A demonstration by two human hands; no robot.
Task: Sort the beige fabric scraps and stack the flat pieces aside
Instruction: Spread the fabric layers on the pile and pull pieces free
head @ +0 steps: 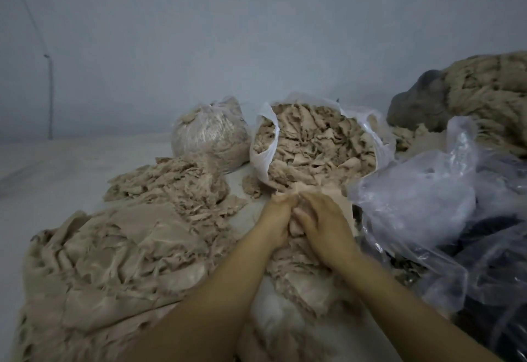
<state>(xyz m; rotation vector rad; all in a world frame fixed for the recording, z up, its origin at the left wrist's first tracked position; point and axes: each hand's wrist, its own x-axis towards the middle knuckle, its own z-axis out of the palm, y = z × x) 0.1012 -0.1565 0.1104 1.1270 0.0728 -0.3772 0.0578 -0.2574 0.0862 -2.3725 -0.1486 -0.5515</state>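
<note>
Left hand (275,213) and right hand (322,219) meet over one beige scrap (296,229) — fingers of both curled tight, pinching it | open bag of scraps (310,145) just behind | flatter pieces piled at left (108,256) — floor (57,168) beneath.

I see matt beige cloth with frayed, ragged edges filling the open plastic bag (263,145), whose white film looks thin and faintly glossy. Left of that bag, a tied bag (209,131) is shiny, crinkled clear plastic over more cloth. Right of it, loose plastic sheeting (422,190) is translucent, wrinkled and glossy. Nearer me than the bag, the large fabric pile (108,256) looks soft, creased and matt.
</note>
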